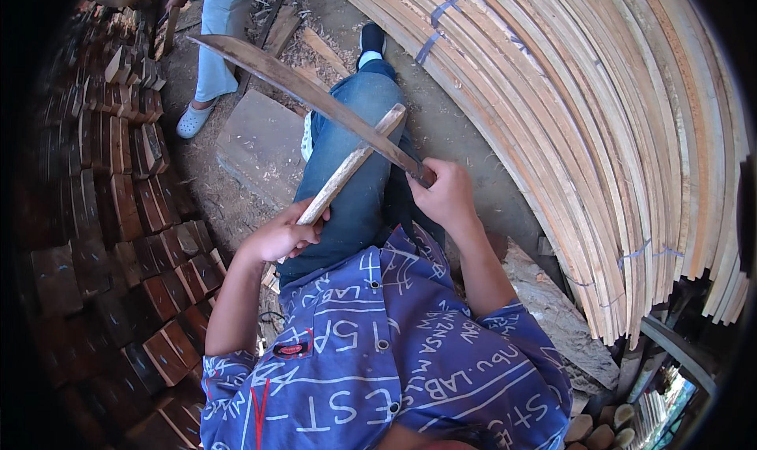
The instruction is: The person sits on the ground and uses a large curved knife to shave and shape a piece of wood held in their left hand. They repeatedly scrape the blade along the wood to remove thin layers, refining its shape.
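Observation:
My left hand (293,231) is wrapped round the lower part of a pale, peeled wooden stick (341,179), which slants up and away to the right over my thigh. In my right hand (446,196) is the handle of a long machete (303,89). Its blade runs up to the far left and crosses the stick near the stick's far end. Whether the edge touches the wood or lies just over it, I cannot tell. Both hands are in front of my lap, above my jeans (348,166).
Long wooden strips (552,119) tied in bundles fill the right side. Stacked short wood blocks (134,205) line the left. A flat grey slab (264,146) lies on the floor among wood shavings. Another person's leg (217,44) and clog (194,120) are at the far left.

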Demonstrator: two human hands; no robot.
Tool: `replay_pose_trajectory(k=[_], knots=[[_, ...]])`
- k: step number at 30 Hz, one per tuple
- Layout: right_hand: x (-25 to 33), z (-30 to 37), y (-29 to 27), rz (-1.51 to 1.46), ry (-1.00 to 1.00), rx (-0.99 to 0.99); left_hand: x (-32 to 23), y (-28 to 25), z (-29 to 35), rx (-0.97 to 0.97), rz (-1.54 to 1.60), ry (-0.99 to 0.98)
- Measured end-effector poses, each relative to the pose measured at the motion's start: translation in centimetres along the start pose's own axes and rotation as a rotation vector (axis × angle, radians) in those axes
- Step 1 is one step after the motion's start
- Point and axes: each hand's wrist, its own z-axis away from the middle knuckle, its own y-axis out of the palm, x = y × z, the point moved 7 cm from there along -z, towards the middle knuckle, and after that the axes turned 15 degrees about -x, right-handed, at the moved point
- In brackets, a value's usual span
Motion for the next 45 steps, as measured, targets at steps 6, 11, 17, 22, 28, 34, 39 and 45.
replay_pose_trajectory(k=[6,11,17,22,28,34,39,45], knots=[[0.5,-0.6,0.4,0.138,-0.09,0.009,1.1,0.2,0.8,-0.087,0.006,0.072],[-5.6,-5.5,-3.5,0.47,0.057,-0.124,2.2,-0.9,0.8,-0.042,0.063,0.061],[-15.0,-4.0,-5.3,0.225,0.395,-0.265,2.7,-1.4,0.7,-0.003,0.189,0.02],[-6.6,-1.4,-1.4,-0.141,0.293,-0.205,2.7,-1.1,-0.6,0.042,0.153,-0.049],[3.9,-1.5,2.0,0.051,-0.043,0.131,2.6,-0.9,-0.7,0.035,0.184,-0.073],[2.7,-3.5,2.1,0.105,-0.223,-0.008,2.0,-0.3,-0.2,0.027,0.158,-0.015],[1.7,-4.1,0.5,0.242,-0.305,-0.106,2.2,0.0,-0.9,0.059,0.229,-0.01],[-0.9,-4.0,-0.3,0.273,-0.23,-0.103,2.0,0.4,-1.0,0.088,0.188,-0.002]])
